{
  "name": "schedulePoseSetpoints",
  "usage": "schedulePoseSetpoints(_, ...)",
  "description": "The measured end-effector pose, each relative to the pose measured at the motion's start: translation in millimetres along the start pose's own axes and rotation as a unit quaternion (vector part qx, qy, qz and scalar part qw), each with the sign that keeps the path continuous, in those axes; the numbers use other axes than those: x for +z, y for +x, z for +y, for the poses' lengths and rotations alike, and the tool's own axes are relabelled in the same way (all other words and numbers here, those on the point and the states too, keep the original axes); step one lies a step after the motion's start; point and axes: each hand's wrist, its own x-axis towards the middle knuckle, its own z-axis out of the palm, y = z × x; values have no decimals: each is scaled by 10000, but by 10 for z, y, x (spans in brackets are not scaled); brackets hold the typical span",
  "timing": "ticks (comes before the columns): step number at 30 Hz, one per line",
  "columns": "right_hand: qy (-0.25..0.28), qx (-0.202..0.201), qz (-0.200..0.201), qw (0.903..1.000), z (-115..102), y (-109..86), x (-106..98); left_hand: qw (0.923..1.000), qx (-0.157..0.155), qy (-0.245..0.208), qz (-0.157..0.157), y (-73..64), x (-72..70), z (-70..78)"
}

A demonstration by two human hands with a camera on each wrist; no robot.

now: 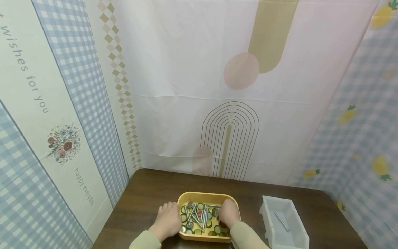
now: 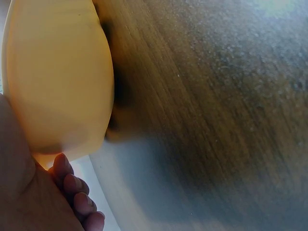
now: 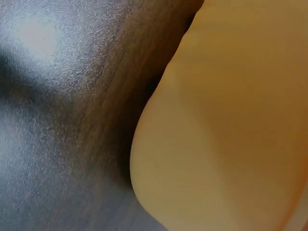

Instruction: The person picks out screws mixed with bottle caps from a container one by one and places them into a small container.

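Observation:
A yellow bin [image 1: 205,239] on the table holds slim silver rods [image 1: 204,217] that look like nails, mixed with several round bottle caps [image 1: 209,223] in green and gold tones. At its left side my left hand [image 1: 169,219] rests against the outer wall. In the left wrist view the fingers [image 2: 83,204] lie loosely extended by the bin's corner. My right hand [image 1: 228,212] reaches down inside the bin's right end among the caps. Its fingertips are hidden, so I cannot tell what they hold. The right wrist view shows just the bin's outer wall [image 3: 226,120] and tabletop.
To the right of the yellow bin stands a white bin [image 1: 272,221] with a single silver rod [image 1: 282,221] lying in it. Both bins are on a dark brown wooden table [image 1: 149,186]. Patterned cloths [image 1: 174,131] hang behind the table and at both sides.

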Motion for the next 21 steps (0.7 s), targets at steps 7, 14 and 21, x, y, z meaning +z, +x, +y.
schedulePoseSetpoints(7, 260, 30, 43, 9996, 1, -6, -30, 9999, 6, 19, 147, 17, 57, -21)
schedulePoseSetpoints(14, 660, -89, -146, 9977, 21, 7, -106, 9998, 56, -67, 160, 9, 60, -12)
schedulePoseSetpoints(21, 1443, -292, -337, 9885, 24, -13, -367, 10000, 28, -26, -41, 21, 36, -35)
